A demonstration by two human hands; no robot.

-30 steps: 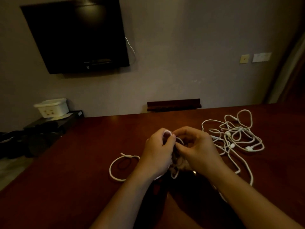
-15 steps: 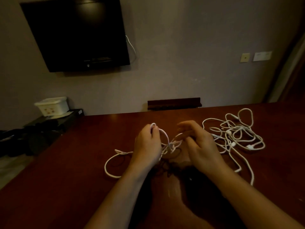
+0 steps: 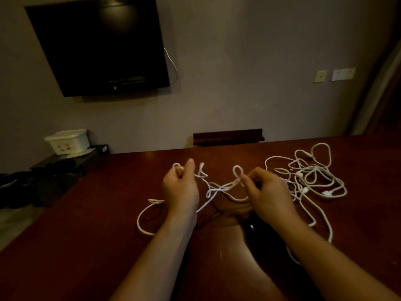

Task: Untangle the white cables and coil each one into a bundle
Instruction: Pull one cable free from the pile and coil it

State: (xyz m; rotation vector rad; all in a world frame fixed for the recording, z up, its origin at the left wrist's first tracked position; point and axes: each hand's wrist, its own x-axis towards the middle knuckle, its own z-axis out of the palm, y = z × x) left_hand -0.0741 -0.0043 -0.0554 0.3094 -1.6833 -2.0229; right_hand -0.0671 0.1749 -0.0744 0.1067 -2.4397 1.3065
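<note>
Two hands are raised above the dark red surface, and one white cable is stretched between them. A small loop of that cable is pinched at the top of the left hand, whose fingers are curled round it. Another small loop is pinched by the curled fingers of the right hand, standing up just above the thumb. Between the hands the cable is seen crossed over itself in a loose knot, hanging slack toward the surface. A longer loop of the same cable is laid on the surface to the left of the left wrist. A tangled heap of white cables is spread on the surface to the right of the right hand, near the far edge; several white plugs can be made out in it, and one strand is run back toward the right forearm. A dark television is mounted on the wall behind, and a white box is set on a low black stand at the left.
</note>
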